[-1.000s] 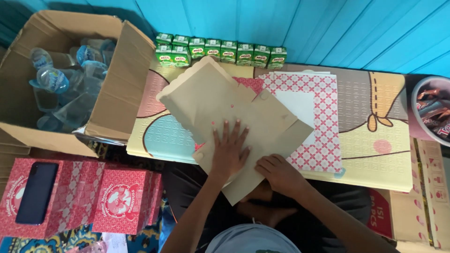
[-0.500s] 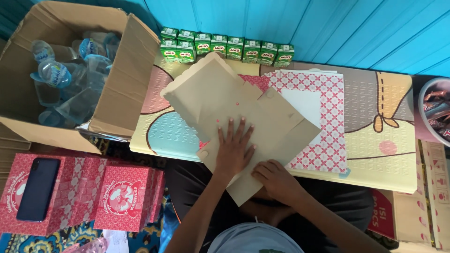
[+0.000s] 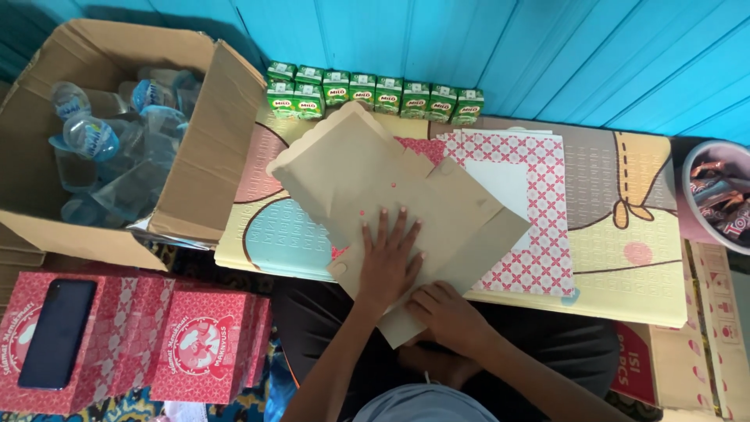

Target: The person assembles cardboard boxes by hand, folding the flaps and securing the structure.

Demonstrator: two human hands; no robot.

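Left hand (image 3: 388, 262) flat, fingers spread, pressing the brown cardboard sheet (image 3: 391, 195) lying mid-mat; right hand (image 3: 449, 316) at its 4 o'clock pinches the sheet's near corner flap. Risk: stiff, scallop-edged card could spring open or slide on the slick foam mat (image 3: 625, 234) if pressure eases. Open carton (image 3: 211, 141) of plastic cups at 9 o'clock, red-patterned sheets (image 3: 539, 187) at 3.

A cardboard box (image 3: 211, 164) of water cups (image 3: 90, 134), green drink cartons (image 3: 375, 92), red boxes (image 3: 199, 344), black phone (image 3: 57, 334).
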